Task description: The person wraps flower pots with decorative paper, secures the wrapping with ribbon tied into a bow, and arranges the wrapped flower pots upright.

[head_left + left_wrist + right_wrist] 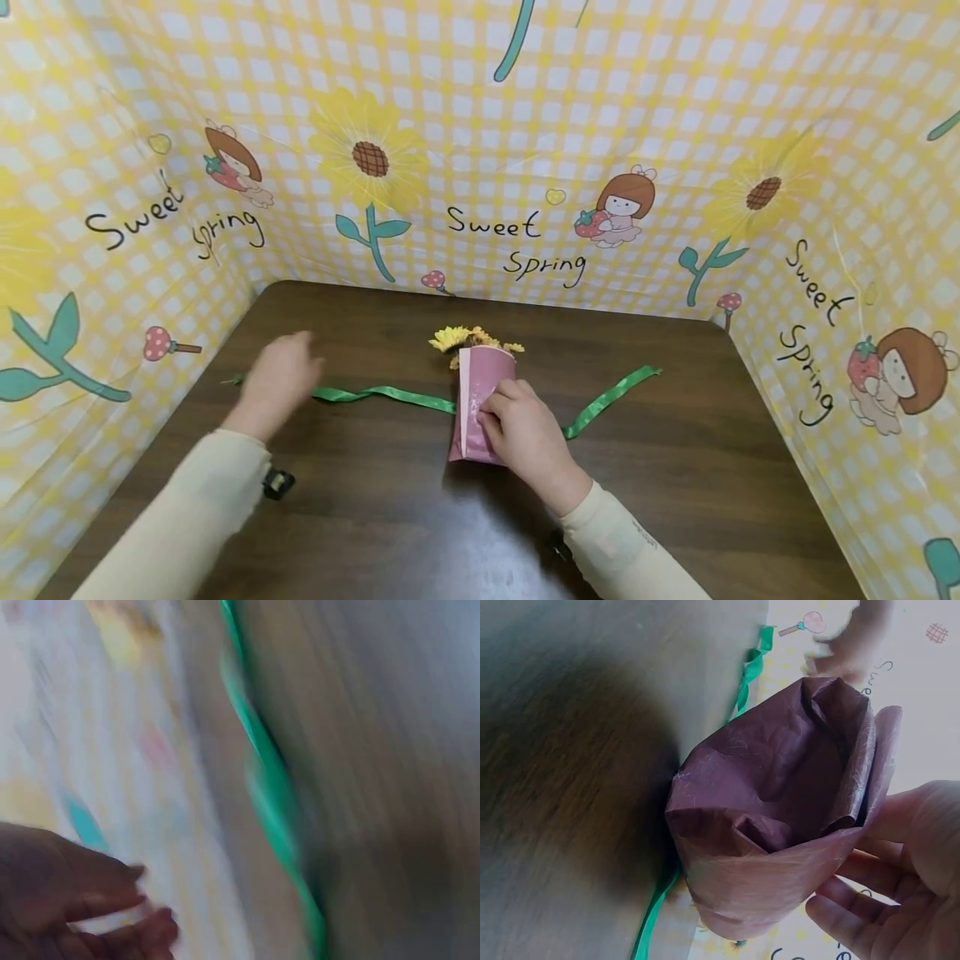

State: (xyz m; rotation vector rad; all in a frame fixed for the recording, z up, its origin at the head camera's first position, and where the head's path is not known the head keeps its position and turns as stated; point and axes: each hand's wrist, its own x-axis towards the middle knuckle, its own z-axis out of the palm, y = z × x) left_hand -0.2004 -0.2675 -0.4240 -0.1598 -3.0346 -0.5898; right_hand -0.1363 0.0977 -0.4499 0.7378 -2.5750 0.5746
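Observation:
A small bouquet wrapped in pink paper (491,417) lies on the table, with yellow flowers (450,337) showing at its far end. My right hand (528,433) holds the wrapping at its overlapping front edge, thumb and fingers bent against the paper. The right wrist view looks into the folded lower end of the wrapper (742,772). A green ribbon (405,396) passes under the bouquet and stretches out to both sides. Over the ribbon's left part is my left hand (277,379), which holds nothing. In the left wrist view the ribbon (274,795) and hand are blurred.
The dark brown wooden table (360,525) has a yellow checked cloth (480,150) standing around its back and sides. The ribbon's right end (622,392) lies to the right of the bouquet. Black wrist cameras sit under both sleeves.

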